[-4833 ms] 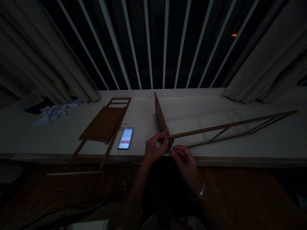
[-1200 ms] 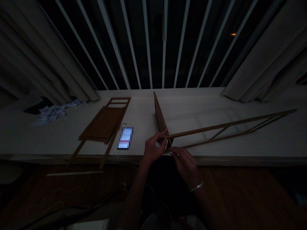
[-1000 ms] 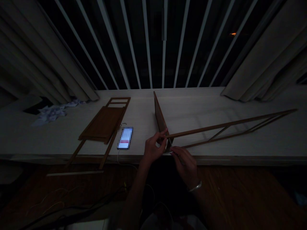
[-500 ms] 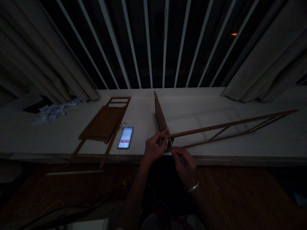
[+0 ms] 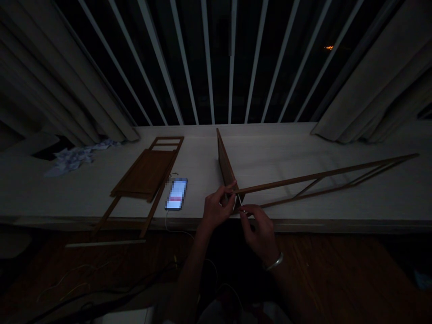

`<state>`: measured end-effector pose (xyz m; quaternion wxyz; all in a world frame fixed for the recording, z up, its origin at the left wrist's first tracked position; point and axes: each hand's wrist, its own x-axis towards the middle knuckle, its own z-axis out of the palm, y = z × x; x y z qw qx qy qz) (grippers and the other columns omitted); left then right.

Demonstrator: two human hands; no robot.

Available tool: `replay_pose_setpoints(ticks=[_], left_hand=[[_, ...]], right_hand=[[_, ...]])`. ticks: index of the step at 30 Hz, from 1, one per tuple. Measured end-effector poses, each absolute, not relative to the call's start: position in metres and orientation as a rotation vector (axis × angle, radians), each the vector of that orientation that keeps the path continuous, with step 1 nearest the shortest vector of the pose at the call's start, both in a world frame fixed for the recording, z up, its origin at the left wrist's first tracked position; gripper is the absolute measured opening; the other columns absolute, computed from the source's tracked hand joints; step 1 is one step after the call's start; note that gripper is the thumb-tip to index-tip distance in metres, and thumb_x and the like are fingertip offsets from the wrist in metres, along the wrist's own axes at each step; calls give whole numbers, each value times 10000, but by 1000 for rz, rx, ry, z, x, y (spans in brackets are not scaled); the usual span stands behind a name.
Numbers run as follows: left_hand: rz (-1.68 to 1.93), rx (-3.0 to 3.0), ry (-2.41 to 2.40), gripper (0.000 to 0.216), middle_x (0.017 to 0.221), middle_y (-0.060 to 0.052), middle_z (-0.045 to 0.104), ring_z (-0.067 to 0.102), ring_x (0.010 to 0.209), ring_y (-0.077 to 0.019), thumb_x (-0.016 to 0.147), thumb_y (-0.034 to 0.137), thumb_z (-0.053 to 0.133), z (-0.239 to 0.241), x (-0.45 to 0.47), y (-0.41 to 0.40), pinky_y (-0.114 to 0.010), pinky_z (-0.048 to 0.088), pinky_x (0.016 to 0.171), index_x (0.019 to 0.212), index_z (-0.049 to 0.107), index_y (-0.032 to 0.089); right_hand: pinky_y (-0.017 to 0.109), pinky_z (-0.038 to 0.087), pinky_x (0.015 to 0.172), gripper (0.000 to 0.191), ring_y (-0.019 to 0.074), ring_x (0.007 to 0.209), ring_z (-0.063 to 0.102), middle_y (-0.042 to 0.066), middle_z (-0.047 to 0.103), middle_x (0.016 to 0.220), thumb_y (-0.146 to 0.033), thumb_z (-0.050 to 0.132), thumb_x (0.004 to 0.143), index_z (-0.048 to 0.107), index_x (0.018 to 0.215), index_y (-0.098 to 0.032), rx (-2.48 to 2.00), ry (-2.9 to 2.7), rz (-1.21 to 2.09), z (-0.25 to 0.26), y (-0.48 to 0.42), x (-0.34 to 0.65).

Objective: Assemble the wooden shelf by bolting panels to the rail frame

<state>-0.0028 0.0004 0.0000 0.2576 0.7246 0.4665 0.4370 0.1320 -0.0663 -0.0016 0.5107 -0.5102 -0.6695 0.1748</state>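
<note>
A brown wooden panel [image 5: 227,163] stands on edge on the pale ledge, with a long wooden frame [image 5: 300,180] stretching from its near end to the right. My left hand [image 5: 218,208] is closed around the joint where panel and frame meet, its fingertips on the wood. Just right of it, my right hand [image 5: 261,231] pinches the lower end of a thin pale rod [image 5: 240,200], which slants up to the joint. The dim light hides the rod's exact kind and its upper tip. A bracelet circles my right wrist.
Left on the ledge [image 5: 199,153] lies a similar folded wooden chair [image 5: 145,173], its legs over the edge. A lit phone [image 5: 176,194] with a white cable and small dark hardware [image 5: 174,174] lie beside it. Crumpled cloth [image 5: 69,159], curtains [image 5: 364,103] and window bars stand around.
My right hand has shifted slightly right and turned, with its fingers still at the rod's lower end. My left hand, the panel and the frame have stayed in place.
</note>
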Motion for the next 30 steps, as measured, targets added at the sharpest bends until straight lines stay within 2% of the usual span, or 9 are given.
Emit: replay_pose_setpoints(ticks=[4,8,11,19,30], left_hand=[[1194,1948,1266,105,1164,-67,616,417,440,-18,807,272,522,2,-2,0,-187,428,507,844,473,188],[1201,1945,1260,93,1174,-64,611,408,434,-17,809,264,520,2,-2,0,-187,427,498,851,488,187],[1207,1941,1256,99,1177,-67,609,404,426,-16,806,261,522,1,-2,0,-189,422,475,868,498,187],[1201,1950,1269,102,1167,-79,614,403,422,-14,801,263,527,2,-3,0,-192,431,491,845,490,180],[1190,1955,1261,108,1186,-78,603,400,426,-14,811,274,515,0,-3,1,-188,418,487,856,481,183]], right_hand=[[326,475,763,157,174,828,593,55,617,883,-168,496,837,532,986,-203,-1256,-1619,404,1,-66,132],[310,488,751,286,157,810,608,48,609,910,-207,510,841,434,1117,-205,-1277,-1480,557,-2,-65,133],[324,484,781,287,155,820,613,47,607,913,-224,503,853,410,1123,-210,-1247,-1426,663,-3,-65,133],[328,497,795,209,160,873,616,50,611,945,-246,511,860,460,1061,-223,-1190,-1378,798,-8,-64,134],[333,469,762,126,170,826,594,39,639,885,-273,531,848,569,953,-215,-1290,-1456,534,-10,-64,137]])
